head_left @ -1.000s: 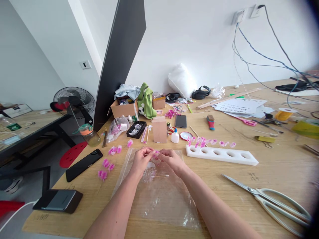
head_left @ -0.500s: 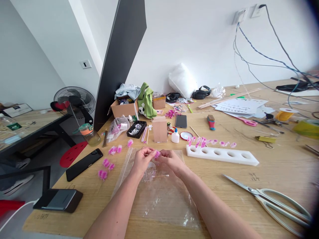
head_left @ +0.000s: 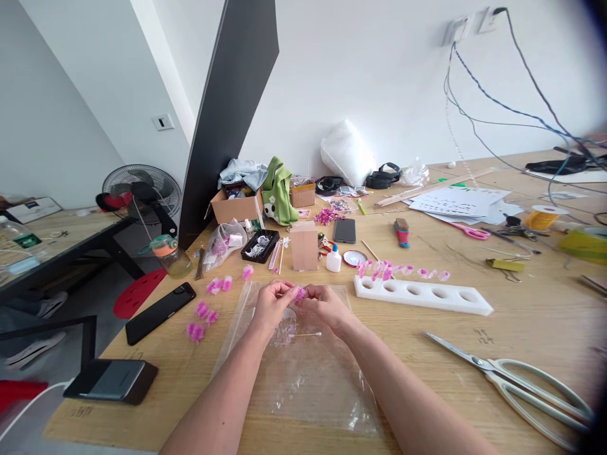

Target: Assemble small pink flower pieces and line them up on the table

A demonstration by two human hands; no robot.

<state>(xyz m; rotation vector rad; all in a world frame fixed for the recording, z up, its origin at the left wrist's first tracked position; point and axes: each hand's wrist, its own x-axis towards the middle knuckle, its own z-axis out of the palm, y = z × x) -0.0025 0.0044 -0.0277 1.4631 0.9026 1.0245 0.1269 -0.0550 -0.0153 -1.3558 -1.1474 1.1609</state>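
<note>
Where a clear plastic bag (head_left: 322, 379) lies flat on a wooden desk (head_left: 412, 341), the left hand (head_left: 271, 304) and right hand (head_left: 328, 304) come together over its far part, fingertips pinched on a small, fuzzy pink piece (head_left: 300, 293) between them. The fingers cover too much to tell its long axis or which way it points. Just nearer, a cotton swab (head_left: 307, 334) lies crosswise, its white tip pointing right.
</note>
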